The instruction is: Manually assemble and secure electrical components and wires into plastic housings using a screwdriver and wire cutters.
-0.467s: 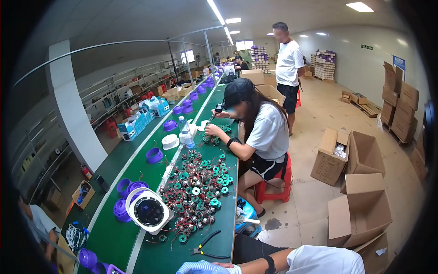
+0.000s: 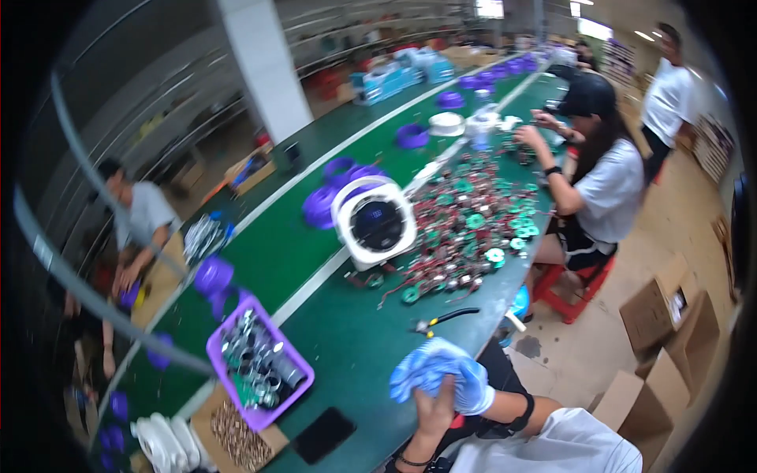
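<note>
My right hand (image 2: 453,370), in a blue-and-white striped glove, is over the near table edge, its fingers smeared by motion. My bare left hand (image 2: 434,414) is closed on the fabric of that striped glove (image 2: 430,363), near the palm. Just beyond lie cutting pliers (image 2: 445,319) with black-and-yellow handles. Farther on is a heap of small motors with green round boards and red wires (image 2: 473,221). A white device with a round dark face (image 2: 377,225) stands left of the heap.
A purple bin of metal parts (image 2: 303,378), a black phone (image 2: 325,435) and a carton of small copper-coloured pieces (image 2: 272,437) are at near left. Purple rings (image 2: 319,206) line the green belt. A co-worker (image 2: 603,165) sits at right; cardboard boxes (image 2: 650,394) stand on the floor.
The view has swung left and down, bringing in the purple bin, phone and carton. My left hand now shows, gripping the glove on my right hand.
</note>
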The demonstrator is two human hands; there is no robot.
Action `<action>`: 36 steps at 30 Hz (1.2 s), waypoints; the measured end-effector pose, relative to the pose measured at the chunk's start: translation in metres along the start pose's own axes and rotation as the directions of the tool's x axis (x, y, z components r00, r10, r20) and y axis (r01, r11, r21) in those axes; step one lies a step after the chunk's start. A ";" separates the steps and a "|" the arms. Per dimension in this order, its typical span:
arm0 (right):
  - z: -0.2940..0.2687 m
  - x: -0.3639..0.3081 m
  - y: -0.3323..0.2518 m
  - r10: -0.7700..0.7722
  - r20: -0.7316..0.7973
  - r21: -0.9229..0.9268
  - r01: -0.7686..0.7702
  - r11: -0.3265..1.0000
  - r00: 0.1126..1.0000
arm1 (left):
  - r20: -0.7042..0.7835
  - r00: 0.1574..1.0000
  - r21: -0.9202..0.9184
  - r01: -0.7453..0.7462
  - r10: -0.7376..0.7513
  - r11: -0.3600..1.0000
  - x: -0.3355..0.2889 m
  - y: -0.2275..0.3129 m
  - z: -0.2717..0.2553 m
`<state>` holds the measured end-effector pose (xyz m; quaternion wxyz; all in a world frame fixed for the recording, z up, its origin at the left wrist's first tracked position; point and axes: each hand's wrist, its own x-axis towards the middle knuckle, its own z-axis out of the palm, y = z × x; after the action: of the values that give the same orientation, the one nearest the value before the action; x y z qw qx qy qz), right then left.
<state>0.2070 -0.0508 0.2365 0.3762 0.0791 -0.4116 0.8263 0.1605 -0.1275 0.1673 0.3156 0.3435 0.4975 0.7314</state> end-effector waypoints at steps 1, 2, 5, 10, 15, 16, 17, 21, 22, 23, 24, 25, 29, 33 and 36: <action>-0.009 -0.002 -0.001 0.060 0.050 0.043 -0.063 0.997 0.997 | -0.032 0.990 0.018 0.140 -0.139 0.990 -0.003 0.002 0.000; -0.015 -0.003 -0.002 0.083 0.106 -0.230 -0.057 0.971 0.991 | 0.004 0.999 0.202 0.048 -0.050 0.978 0.002 0.017 -0.003; -0.033 0.013 -0.006 0.038 0.392 -0.825 0.334 0.455 0.919 | -0.064 0.997 0.405 0.054 -0.031 0.913 -0.002 0.056 -0.024; -0.071 0.008 -0.025 -0.088 -0.005 -0.991 0.007 0.137 0.996 | -0.261 0.956 0.328 0.215 -0.130 0.920 -0.031 0.091 -0.094; -0.102 -0.002 -0.027 0.115 -0.033 -0.972 -0.005 -0.236 0.993 | -0.375 0.925 0.443 0.237 -0.061 0.864 -0.018 0.140 -0.146; -0.103 -0.004 -0.026 0.156 -0.062 -0.952 -0.011 -0.305 0.986 | -0.378 0.926 0.452 0.179 0.006 0.874 -0.010 0.148 -0.150; -0.104 -0.006 -0.024 0.194 -0.093 -0.927 -0.015 -0.374 0.977 | -0.379 0.922 0.460 0.120 0.072 0.880 0.001 0.155 -0.151; -0.114 -0.011 -0.012 0.118 -0.101 -0.911 -0.044 -0.409 0.988 | -0.358 0.862 0.640 -0.052 0.357 0.767 0.049 0.163 -0.151; -0.113 -0.011 -0.012 0.098 -0.087 -0.909 -0.039 -0.416 0.991 | -0.365 0.859 0.640 -0.048 0.358 0.767 0.050 0.166 -0.149; -0.113 -0.011 -0.013 0.103 -0.085 -0.910 -0.035 -0.413 0.991 | -0.374 0.899 0.576 0.033 0.227 0.817 0.049 0.171 -0.145; -0.113 -0.011 -0.013 0.099 -0.115 -0.924 -0.069 -0.376 0.988 | -0.374 0.923 0.508 0.122 0.090 0.853 0.048 0.173 -0.143; -0.113 -0.012 -0.014 0.099 -0.146 -0.934 -0.104 -0.341 0.984 | -0.381 0.920 0.506 0.129 0.087 0.853 0.042 0.169 -0.143; -0.114 -0.015 -0.003 0.104 -0.121 -0.933 -0.077 -0.352 0.987 | -0.551 0.794 0.545 0.110 0.256 0.831 -0.004 0.155 -0.138; -0.112 -0.006 0.013 0.136 -0.043 -0.925 0.012 -0.380 0.990 | -0.679 0.326 0.734 0.291 0.657 0.614 -0.085 0.178 -0.173; -0.124 -0.004 -0.002 0.056 0.052 -0.940 0.068 -0.334 0.997 | -0.642 0.006 0.690 0.440 0.767 0.575 -0.168 0.181 -0.227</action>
<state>0.2332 0.0389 0.1553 0.2697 -0.2283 -0.9257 0.1347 0.0484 -0.4332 0.2459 -0.4243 -0.1019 0.7649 0.4739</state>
